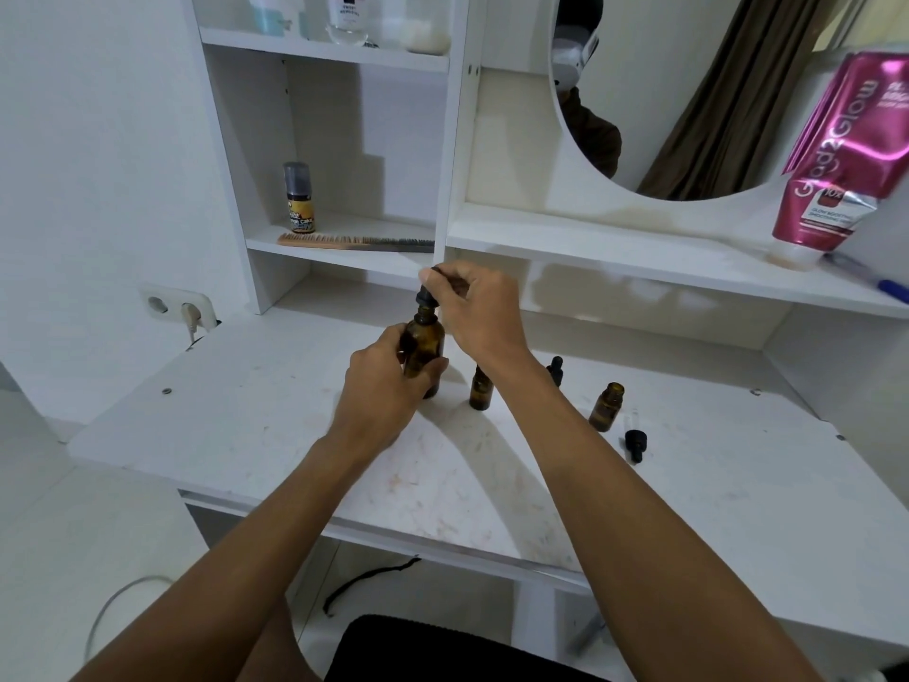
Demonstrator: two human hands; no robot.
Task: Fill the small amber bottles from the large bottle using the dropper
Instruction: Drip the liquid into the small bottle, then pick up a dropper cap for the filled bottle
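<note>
On the desk [256,435], my left hand [381,386] clamps the large bottle [424,351]. Right hand [479,312] pinches the dropper [426,296] bulb above its mouth. Glass pipette looks fragile, likely slick; grip the collar.

The left hand [381,386] covered the lower left side of the large bottle [427,348], so its liquid level couldn't be read. The right hand [479,312] wrapped the dropper [426,297] bulb; only the black collar showed, and the glass tube was out of sight. The right forearm cut across the near small bottle [479,388], hiding its neck, and half-hid a capped one [556,370] behind. The pink tube [841,155] ran off the right edge, its small print unreadable. Top-shelf containers [347,14] were cropped above.
</note>
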